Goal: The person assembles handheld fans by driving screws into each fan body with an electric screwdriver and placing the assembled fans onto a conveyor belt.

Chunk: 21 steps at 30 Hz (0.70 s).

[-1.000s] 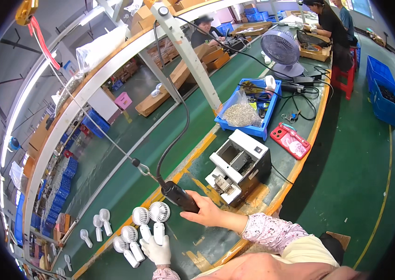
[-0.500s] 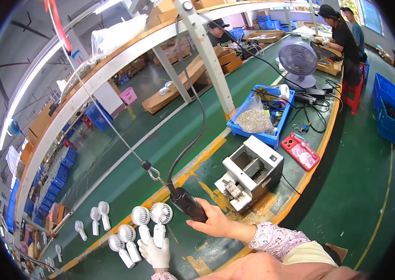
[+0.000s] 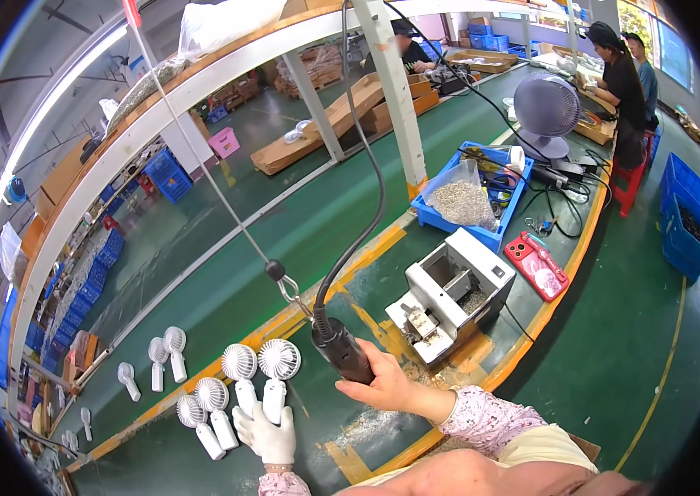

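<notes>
My right hand point(image 3: 389, 382) is wrapped round a black electric screwdriver point(image 3: 341, 354), which hangs from a cable with a metal hook; its lower tip is hidden. My left hand point(image 3: 267, 434), in a white glove, lies with fingers spread on the lower handles of two white handheld fans, a right one point(image 3: 279, 364) and a left one point(image 3: 240, 364). Left of these lie two more handheld fans, one nearer point(image 3: 193, 412) and one beside it point(image 3: 213, 397). To the right of the screwdriver stands a white and black screw feeder point(image 3: 453, 293) with small screws inside.
Behind the feeder, a blue tray point(image 3: 490, 240) holds a bag of screws point(image 3: 459, 202) and tools. A red phone point(image 3: 537, 266) lies by the bench edge. A desk fan point(image 3: 545, 116) and cables stand farther back. A white post point(image 3: 395, 99) rises beyond the screwdriver. Several people work farther off.
The view has shifted slightly, so the fans appear farther left and the feeder farther right. My right hand keeps hold of the screwdriver; my left hand stays at the fan handles.
</notes>
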Motion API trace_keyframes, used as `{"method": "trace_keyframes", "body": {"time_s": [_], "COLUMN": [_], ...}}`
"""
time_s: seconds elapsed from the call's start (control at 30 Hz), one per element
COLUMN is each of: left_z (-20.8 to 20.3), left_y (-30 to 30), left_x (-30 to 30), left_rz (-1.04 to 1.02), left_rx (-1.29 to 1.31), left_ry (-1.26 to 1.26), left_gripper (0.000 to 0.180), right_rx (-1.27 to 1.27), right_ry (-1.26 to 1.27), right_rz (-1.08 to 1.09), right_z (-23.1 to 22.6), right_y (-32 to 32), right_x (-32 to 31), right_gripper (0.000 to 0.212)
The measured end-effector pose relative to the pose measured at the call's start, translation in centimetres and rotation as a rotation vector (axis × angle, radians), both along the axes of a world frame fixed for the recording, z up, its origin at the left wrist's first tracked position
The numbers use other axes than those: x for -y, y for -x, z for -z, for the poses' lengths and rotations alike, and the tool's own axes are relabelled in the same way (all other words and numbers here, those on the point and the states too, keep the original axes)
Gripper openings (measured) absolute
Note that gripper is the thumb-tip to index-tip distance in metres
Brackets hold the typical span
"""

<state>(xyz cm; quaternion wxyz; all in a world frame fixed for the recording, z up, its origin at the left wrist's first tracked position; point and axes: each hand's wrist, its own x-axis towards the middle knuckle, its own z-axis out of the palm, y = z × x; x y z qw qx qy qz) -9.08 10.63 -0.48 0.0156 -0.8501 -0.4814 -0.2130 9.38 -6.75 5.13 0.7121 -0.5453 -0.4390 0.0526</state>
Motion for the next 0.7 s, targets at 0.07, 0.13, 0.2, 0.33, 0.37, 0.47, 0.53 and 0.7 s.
{"method": "trace_keyframes", "body": {"time_s": [0.07,0.13,0.2,0.33,0.37,0.47,0.53,0.7], "left_z": [-1.1,-2.1,-3.0,-2.4,-1.5,-2.0,-2.1,-1.1], "left_y": [-0.3,-0.8,-1.8,-2.9,-2.9,-3.6,-3.5,-2.7], "left_x": [1.6,2.0,2.1,1.4,0.8,1.0,0.1,-2.3], "left_rz": [0.097,0.247,0.374,0.373,0.382,0.286,0.201,0.149], "left_rx": [0.002,0.0,0.003,-0.072,-0.083,-0.105,-0.123,-0.173], "left_ry": [-0.137,-0.175,-0.137,-0.004,0.001,-0.194,-0.129,-0.01], "left_gripper": [0.068,0.07,0.069,0.07,0.07,0.071,0.072,0.065], "right_rx": [-0.001,0.027,0.026,0.025,0.024,-0.001,-0.009,-0.007], "right_ry": [-0.009,-0.025,-0.026,-0.051,-0.051,0.014,0.037,0.059], "right_rz": [0.03,0.077,0.087,0.094,0.094,0.057,0.053,0.051], "right_z": [0.2,0.5,0.2,0.4,0.3,0.3,0.3,-0.1], "right_y": [-0.3,-0.5,-0.7,-1.0,-1.0,-1.0,-1.0,-0.6], "right_x": [-0.1,-0.4,-0.4,-0.7,-0.5,0.0,0.0,0.3], "right_gripper": [0.064,0.062,0.062,0.061,0.061,0.06,0.06,0.061]}}
